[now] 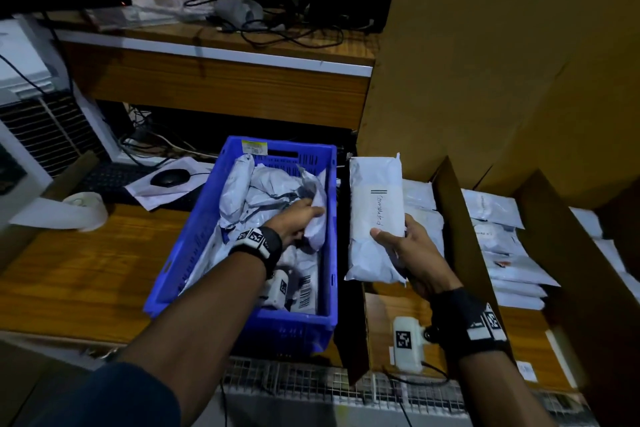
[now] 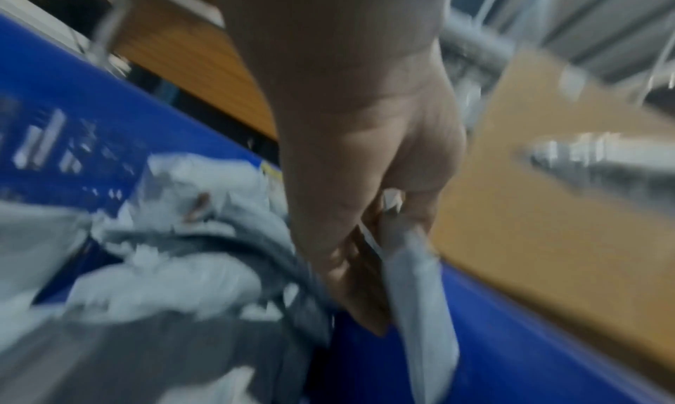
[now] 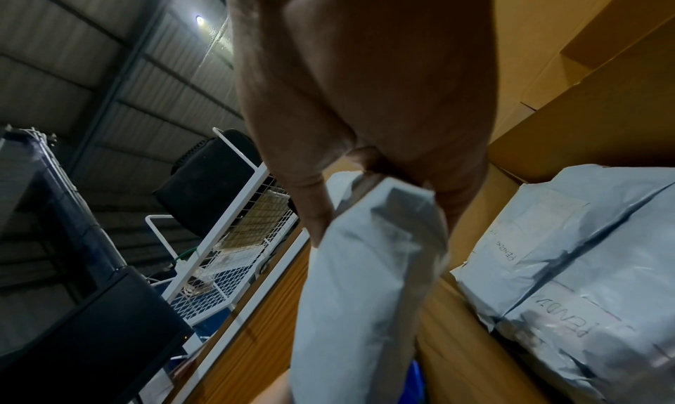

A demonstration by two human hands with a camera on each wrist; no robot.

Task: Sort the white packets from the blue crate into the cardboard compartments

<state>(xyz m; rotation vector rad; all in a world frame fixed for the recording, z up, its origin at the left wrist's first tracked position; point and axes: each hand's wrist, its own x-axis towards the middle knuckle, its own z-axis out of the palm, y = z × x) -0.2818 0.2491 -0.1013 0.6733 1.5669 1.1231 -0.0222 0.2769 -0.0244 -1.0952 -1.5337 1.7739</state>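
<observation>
The blue crate (image 1: 330, 236) stands in the middle with several crumpled white packets (image 1: 242, 191) inside. My left hand (image 1: 299, 220) reaches into it and grips one white packet (image 1: 317, 229) near the crate's right wall; the left wrist view shows that packet (image 2: 416, 289) hanging from my curled fingers. My right hand (image 1: 403, 246) holds a long white packet (image 1: 375, 215) with a handwritten label, upright between the crate and the cardboard compartments (image 1: 453, 218). In the right wrist view this packet (image 3: 361, 295) is pinched between thumb and fingers.
Sorted white packets (image 1: 502, 239) lie stacked in the compartments; labelled ones (image 3: 570, 266) show in the right wrist view. A tall cardboard wall (image 1: 485, 62) rises behind. A tape roll (image 1: 86, 210), a mouse (image 1: 169, 177) and a keyboard lie left of the crate on the wooden table (image 1: 86, 274).
</observation>
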